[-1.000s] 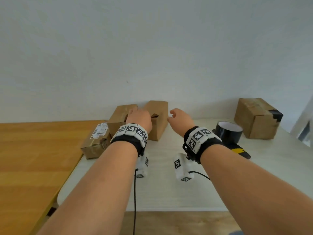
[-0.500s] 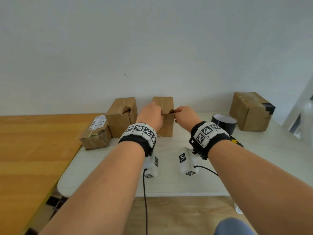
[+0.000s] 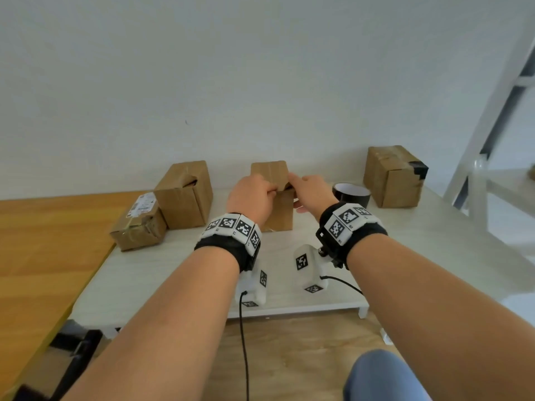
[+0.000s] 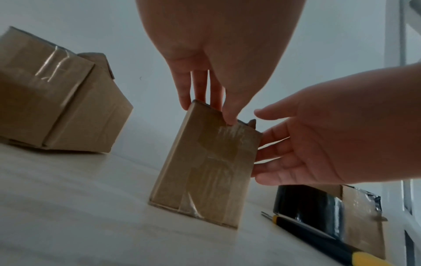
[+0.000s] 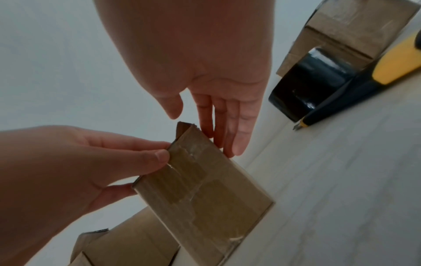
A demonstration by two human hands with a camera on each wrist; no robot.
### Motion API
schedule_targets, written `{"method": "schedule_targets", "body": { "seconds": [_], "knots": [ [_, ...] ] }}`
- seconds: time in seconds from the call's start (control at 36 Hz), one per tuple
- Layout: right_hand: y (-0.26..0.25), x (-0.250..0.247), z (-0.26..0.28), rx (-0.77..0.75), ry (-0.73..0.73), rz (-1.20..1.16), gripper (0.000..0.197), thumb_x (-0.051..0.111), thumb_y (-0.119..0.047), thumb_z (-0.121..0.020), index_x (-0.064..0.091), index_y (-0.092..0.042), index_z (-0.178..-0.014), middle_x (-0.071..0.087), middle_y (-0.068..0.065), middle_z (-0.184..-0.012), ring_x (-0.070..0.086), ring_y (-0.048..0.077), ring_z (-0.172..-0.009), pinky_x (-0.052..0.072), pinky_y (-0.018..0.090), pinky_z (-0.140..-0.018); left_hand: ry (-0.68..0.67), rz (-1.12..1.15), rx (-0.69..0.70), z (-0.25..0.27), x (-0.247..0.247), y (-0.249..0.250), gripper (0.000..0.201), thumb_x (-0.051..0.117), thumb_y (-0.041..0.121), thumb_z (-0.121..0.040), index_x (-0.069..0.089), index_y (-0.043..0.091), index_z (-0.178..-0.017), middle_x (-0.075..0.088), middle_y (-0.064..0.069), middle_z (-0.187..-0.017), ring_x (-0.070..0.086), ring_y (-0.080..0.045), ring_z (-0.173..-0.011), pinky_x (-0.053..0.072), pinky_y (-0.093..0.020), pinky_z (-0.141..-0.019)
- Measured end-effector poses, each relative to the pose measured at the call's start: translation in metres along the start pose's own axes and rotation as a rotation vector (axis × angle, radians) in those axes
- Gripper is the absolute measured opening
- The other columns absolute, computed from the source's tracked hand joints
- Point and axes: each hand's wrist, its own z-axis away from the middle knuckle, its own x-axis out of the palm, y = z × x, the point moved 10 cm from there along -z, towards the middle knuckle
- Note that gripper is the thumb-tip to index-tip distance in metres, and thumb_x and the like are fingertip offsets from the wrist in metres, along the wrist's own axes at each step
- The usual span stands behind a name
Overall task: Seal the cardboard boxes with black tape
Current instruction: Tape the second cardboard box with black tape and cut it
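A small upright cardboard box [image 3: 279, 215] stands mid-table, a top flap slightly raised, old clear tape on its near face [image 4: 205, 171]. My left hand [image 3: 267, 192] pinches its top left edge between thumb and fingers [image 5: 159, 154]. My right hand [image 3: 301, 189] lays straight fingers [image 5: 227, 129] against the box's right side, thumb apart from it. The black tape roll [image 3: 351, 195] sits on the table just right of my right hand. A yellow and black utility knife [image 4: 318, 237] lies in front of the roll.
An open-flapped box [image 3: 185, 195] stands left of the held one, and a small labelled box [image 3: 139, 227] sits at the white table's [image 3: 173, 279] left edge. A box with black tape on a corner [image 3: 395, 176] stands far right. A wooden table [image 3: 43, 256] adjoins left; a white frame [image 3: 492, 125] rises right.
Both hands reached forward onto the middle box. The left hand took hold of its top edge, and the right hand's fingers came down along its right side.
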Motion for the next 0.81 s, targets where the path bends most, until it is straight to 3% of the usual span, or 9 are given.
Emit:
{"method": "schedule_targets", "body": {
  "seconds": [0.11, 0.17, 0.28, 0.36, 0.42, 0.5, 0.61, 0.69, 0.81],
  "knots": [
    [0.001, 0.001, -0.003, 0.032, 0.016, -0.013, 0.043, 0.050, -0.046, -0.091, 0.064, -0.005, -0.089, 0.070, 0.015, -0.096, 0.069, 0.031, -0.087, 0.058, 0.043, -0.082, -0.030, -0.012, -0.001, -0.001, 0.001, 0.000, 0.031, 0.043, 0.022, -0.098, 0.067, 0.020, -0.118, 0.063, -0.009, -0.107, 0.058, -0.027, -0.100, 0.047, -0.039, -0.086],
    [0.004, 0.002, -0.006, 0.046, -0.002, -0.037, 0.030, 0.053, -0.033, -0.091, 0.062, -0.005, -0.084, 0.069, 0.018, -0.096, 0.068, 0.031, -0.084, 0.058, 0.042, -0.080, -0.027, -0.005, -0.003, -0.002, 0.001, -0.001, 0.031, 0.044, 0.021, -0.098, 0.067, 0.020, -0.118, 0.064, -0.009, -0.107, 0.058, -0.027, -0.101, 0.047, -0.040, -0.087],
    [0.011, 0.000, -0.012, 0.055, -0.003, -0.108, 0.010, 0.058, -0.016, -0.089, 0.058, -0.007, -0.091, 0.064, 0.014, -0.091, 0.063, 0.024, -0.077, 0.057, 0.034, -0.068, -0.010, 0.001, -0.009, -0.001, 0.002, -0.003, 0.031, 0.045, 0.022, -0.097, 0.068, 0.020, -0.117, 0.064, -0.007, -0.110, 0.058, -0.026, -0.103, 0.047, -0.040, -0.088],
    [0.012, -0.004, -0.016, 0.058, 0.007, -0.150, 0.018, 0.064, -0.009, -0.087, 0.064, 0.005, -0.098, 0.068, 0.022, -0.098, 0.069, 0.032, -0.089, 0.058, 0.040, -0.083, -0.010, 0.019, -0.013, -0.002, 0.003, -0.005, 0.030, 0.046, 0.023, -0.097, 0.067, 0.021, -0.119, 0.064, -0.006, -0.111, 0.058, -0.025, -0.105, 0.047, -0.039, -0.089],
    [0.011, -0.007, -0.015, 0.049, 0.007, -0.184, 0.020, 0.065, -0.007, -0.088, 0.064, 0.010, -0.100, 0.067, 0.024, -0.100, 0.068, 0.032, -0.094, 0.057, 0.039, -0.086, -0.011, 0.026, -0.017, -0.003, 0.003, -0.006, 0.031, 0.046, 0.023, -0.097, 0.066, 0.021, -0.120, 0.065, -0.005, -0.113, 0.058, -0.025, -0.107, 0.046, -0.037, -0.090],
    [0.010, -0.006, -0.014, 0.052, -0.007, -0.202, 0.011, 0.064, -0.007, -0.089, 0.063, 0.004, -0.091, 0.066, 0.022, -0.098, 0.067, 0.029, -0.090, 0.057, 0.035, -0.085, -0.003, 0.032, -0.019, -0.004, 0.003, -0.008, 0.030, 0.046, 0.023, -0.097, 0.067, 0.021, -0.120, 0.065, -0.004, -0.113, 0.058, -0.024, -0.107, 0.046, -0.035, -0.090],
    [0.010, -0.005, -0.014, 0.059, -0.023, -0.176, 0.016, 0.066, -0.015, -0.089, 0.062, 0.001, -0.088, 0.068, 0.020, -0.101, 0.068, 0.029, -0.091, 0.057, 0.037, -0.084, 0.004, 0.038, -0.021, -0.004, 0.003, -0.008, 0.030, 0.047, 0.022, -0.097, 0.068, 0.019, -0.118, 0.066, -0.005, -0.112, 0.059, -0.024, -0.106, 0.046, -0.037, -0.090],
    [0.012, -0.001, -0.013, 0.056, -0.032, -0.150, 0.030, 0.068, -0.025, -0.088, 0.062, 0.003, -0.098, 0.069, 0.018, -0.101, 0.069, 0.029, -0.089, 0.058, 0.039, -0.082, 0.002, 0.045, -0.027, -0.004, 0.005, -0.010, 0.030, 0.047, 0.022, -0.097, 0.067, 0.020, -0.119, 0.066, -0.004, -0.112, 0.059, -0.024, -0.105, 0.046, -0.035, -0.089],
    [0.015, 0.000, -0.013, 0.039, 0.019, -0.191, 0.033, 0.070, -0.023, -0.086, 0.064, 0.007, -0.099, 0.069, 0.021, -0.101, 0.070, 0.029, -0.090, 0.059, 0.038, -0.082, 0.001, 0.046, -0.032, -0.005, 0.006, -0.013, 0.030, 0.047, 0.024, -0.097, 0.066, 0.023, -0.120, 0.064, -0.004, -0.113, 0.057, -0.023, -0.107, 0.045, -0.036, -0.090]
  ]
}}
